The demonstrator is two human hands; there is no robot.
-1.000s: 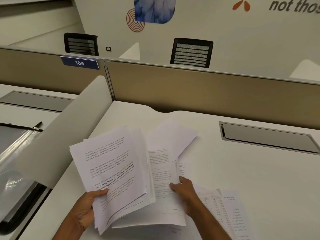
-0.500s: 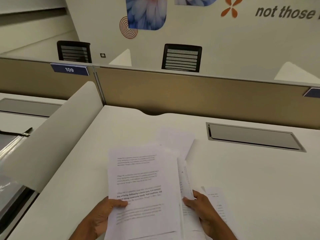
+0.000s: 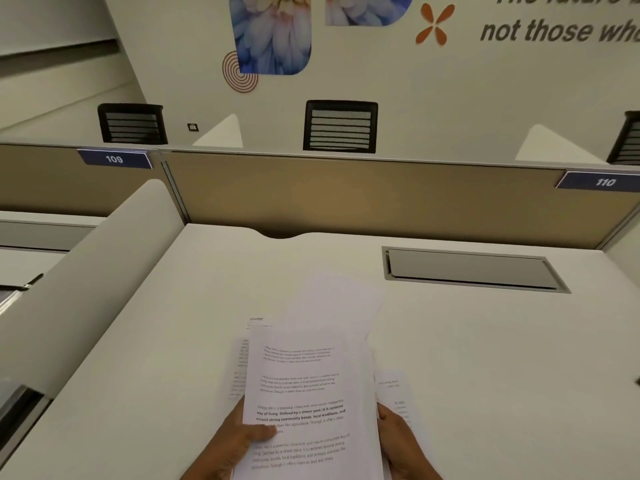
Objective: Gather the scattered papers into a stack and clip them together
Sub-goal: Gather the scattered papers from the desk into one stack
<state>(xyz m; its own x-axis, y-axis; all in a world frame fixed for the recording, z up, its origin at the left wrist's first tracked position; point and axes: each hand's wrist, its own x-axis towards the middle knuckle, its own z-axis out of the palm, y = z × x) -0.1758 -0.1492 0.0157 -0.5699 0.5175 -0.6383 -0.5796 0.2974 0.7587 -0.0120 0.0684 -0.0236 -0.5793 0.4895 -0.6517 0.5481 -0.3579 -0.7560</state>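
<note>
While left hand (image 3: 239, 441), right hand (image 3: 398, 439) grip stack (image 3: 304, 386) | loose sheets (image 3: 341, 303) beneath

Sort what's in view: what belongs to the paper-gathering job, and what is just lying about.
Job: held stack, gripped by left hand and right hand; blank sheet beyond it; printed sheet to its right.
Lying about: desk, cable hatch, divider, plate 109, plate 110, chairs.
</note>
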